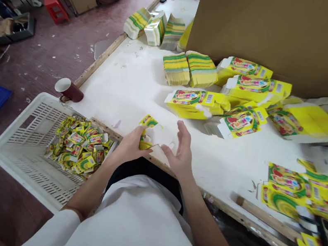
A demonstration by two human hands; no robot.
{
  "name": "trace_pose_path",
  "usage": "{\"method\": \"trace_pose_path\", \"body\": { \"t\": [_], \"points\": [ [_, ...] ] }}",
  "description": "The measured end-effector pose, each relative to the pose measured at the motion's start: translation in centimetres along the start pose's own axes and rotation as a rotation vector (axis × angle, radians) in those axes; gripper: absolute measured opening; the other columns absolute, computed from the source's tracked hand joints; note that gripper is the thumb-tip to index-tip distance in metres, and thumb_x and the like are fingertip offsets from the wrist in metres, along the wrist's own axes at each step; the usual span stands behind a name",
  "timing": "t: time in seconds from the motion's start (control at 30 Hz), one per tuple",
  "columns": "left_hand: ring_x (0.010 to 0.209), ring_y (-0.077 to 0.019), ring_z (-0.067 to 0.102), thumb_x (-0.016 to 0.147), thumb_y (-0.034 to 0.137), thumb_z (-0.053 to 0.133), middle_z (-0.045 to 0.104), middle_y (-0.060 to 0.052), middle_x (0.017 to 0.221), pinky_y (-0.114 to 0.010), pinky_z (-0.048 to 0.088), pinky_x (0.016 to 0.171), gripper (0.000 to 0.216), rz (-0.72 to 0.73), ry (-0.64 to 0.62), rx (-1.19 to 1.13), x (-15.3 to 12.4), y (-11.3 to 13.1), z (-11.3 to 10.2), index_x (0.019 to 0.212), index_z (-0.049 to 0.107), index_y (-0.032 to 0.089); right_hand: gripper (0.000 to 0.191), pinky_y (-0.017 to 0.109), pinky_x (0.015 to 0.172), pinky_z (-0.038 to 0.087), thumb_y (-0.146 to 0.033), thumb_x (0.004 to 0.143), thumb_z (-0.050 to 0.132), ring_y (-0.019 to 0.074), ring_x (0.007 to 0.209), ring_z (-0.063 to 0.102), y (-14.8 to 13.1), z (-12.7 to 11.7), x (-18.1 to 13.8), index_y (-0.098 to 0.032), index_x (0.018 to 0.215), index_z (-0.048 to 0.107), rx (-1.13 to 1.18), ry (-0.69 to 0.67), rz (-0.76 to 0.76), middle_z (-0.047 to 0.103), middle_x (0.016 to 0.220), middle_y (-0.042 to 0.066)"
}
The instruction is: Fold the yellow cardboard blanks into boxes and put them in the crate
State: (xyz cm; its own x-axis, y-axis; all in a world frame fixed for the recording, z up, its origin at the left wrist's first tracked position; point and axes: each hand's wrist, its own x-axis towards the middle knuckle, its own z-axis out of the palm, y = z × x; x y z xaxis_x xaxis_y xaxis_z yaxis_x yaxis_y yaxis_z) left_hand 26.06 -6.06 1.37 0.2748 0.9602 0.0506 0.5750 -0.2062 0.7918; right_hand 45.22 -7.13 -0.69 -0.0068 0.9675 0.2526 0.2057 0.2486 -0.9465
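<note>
My left hand (130,147) is closed on a small yellow-and-green cardboard carton (149,121) at the table's front edge. Part of the carton is hidden behind my fingers, and its white inner side shows to the right. My right hand (181,155) is held just to the right of it, thumb and fingers apart, with nothing in it. The right thumb comes near the carton's edge; whether they touch I cannot tell. Beyond my hands lie stacks of flat yellow cartons (192,102) with a colourful print and barcode.
A white plastic crate (24,133) at my left holds many small yellow cartons (85,143). A dark red mug (73,92) stands at the table corner. More stacks (174,34) lie farther back, before a big brown cardboard sheet (279,33). Flat cartons (286,181) lie at right.
</note>
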Motion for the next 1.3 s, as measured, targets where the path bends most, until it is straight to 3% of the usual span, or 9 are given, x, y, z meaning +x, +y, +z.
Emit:
{"method": "trace_pose_path", "body": {
  "t": [0.1,0.2,0.37,0.53,0.73,0.83,0.97,1.17,1.3],
  "points": [
    [0.094,-0.0247,0.068,0.071,0.029,0.080,0.064,-0.010,0.119,-0.040,0.055,0.086,0.073,0.022,0.002,-0.019,-0.5,0.4,0.8,0.134,0.043,0.024,0.058,0.052,0.111,0.047,-0.054,0.092,0.056,0.0295,0.134,0.055,0.8,1.2,0.0,-0.025,0.143,0.051,0.354,-0.101,0.341,0.057,0.146,0.012],
    [0.102,-0.0260,0.068,0.075,0.029,0.076,0.058,-0.013,0.131,-0.041,0.055,0.089,0.072,0.054,0.006,0.032,-0.6,0.9,1.6,0.135,0.038,0.024,0.053,0.049,0.105,0.053,-0.058,0.086,0.064,0.0295,0.122,0.064,0.7,2.8,0.2,-0.024,0.127,0.065,0.640,-0.153,0.598,0.070,0.128,0.009],
    [0.116,-0.0292,0.063,0.073,0.022,0.072,0.059,-0.011,0.125,-0.044,0.053,0.094,0.060,0.062,-0.068,0.102,-0.3,1.0,1.9,0.123,0.039,0.024,0.058,0.044,0.109,0.050,-0.055,0.072,0.081,0.0277,0.123,0.063,-0.2,3.8,0.7,-0.029,0.122,0.068,0.835,-0.180,0.676,0.071,0.127,0.004],
    [0.096,-0.0265,0.067,0.072,0.020,0.067,0.062,-0.007,0.106,-0.040,0.055,0.082,0.054,-0.023,-0.182,0.090,0.3,0.4,1.3,0.118,0.040,0.023,0.065,0.050,0.116,0.043,-0.065,0.082,0.066,0.0306,0.133,0.056,0.6,3.2,0.3,-0.025,0.134,0.062,0.550,-0.223,0.502,0.065,0.138,0.008],
    [0.109,-0.0268,0.065,0.069,0.014,0.066,0.049,-0.016,0.133,-0.040,0.055,0.091,0.070,0.071,-0.102,0.110,0.9,-0.9,1.7,0.133,0.036,0.021,0.054,0.046,0.121,0.037,-0.025,0.093,0.055,0.0249,0.146,0.043,0.7,2.7,-0.4,-0.029,0.147,0.051,0.048,-0.313,0.054,0.047,0.157,0.003],
    [0.119,-0.0298,0.059,0.070,0.015,0.070,0.049,-0.018,0.133,-0.044,0.053,0.098,0.077,0.097,0.015,0.144,0.7,-0.6,1.4,0.137,0.033,0.018,0.048,0.044,0.118,0.043,-0.017,0.092,0.052,0.0228,0.138,0.054,1.1,2.7,-0.1,-0.030,0.137,0.062,0.035,-0.209,0.025,0.057,0.148,0.002],
    [0.117,-0.0309,0.059,0.070,0.020,0.080,0.058,-0.013,0.124,-0.049,0.050,0.100,0.065,0.044,0.148,0.198,0.0,0.1,0.1,0.127,0.050,0.020,0.043,0.045,0.113,0.049,-0.021,0.092,0.056,0.0233,0.132,0.059,1.9,1.9,0.4,-0.029,0.134,0.065,0.120,-0.018,0.103,0.062,0.143,0.005],
    [0.105,-0.0243,0.065,0.072,0.028,0.084,0.064,-0.009,0.115,-0.039,0.055,0.091,0.062,0.090,0.214,-0.004,-0.5,0.2,-0.8,0.126,0.054,0.023,0.040,0.041,0.105,0.055,-0.035,0.093,0.064,0.0280,0.142,0.048,1.8,0.4,0.2,-0.029,0.132,0.066,0.069,-0.168,-0.005,0.041,0.161,0.008],
    [0.112,-0.0248,0.064,0.064,0.031,0.090,0.061,-0.010,0.124,-0.038,0.053,0.095,0.080,0.105,0.290,-0.222,-0.5,0.4,-0.5,0.132,0.049,0.024,0.031,0.045,0.109,0.051,-0.037,0.094,0.062,0.0285,0.140,0.051,1.4,-0.3,0.3,-0.028,0.122,0.072,0.017,-0.156,-0.072,0.047,0.156,0.010]
  ]
}}
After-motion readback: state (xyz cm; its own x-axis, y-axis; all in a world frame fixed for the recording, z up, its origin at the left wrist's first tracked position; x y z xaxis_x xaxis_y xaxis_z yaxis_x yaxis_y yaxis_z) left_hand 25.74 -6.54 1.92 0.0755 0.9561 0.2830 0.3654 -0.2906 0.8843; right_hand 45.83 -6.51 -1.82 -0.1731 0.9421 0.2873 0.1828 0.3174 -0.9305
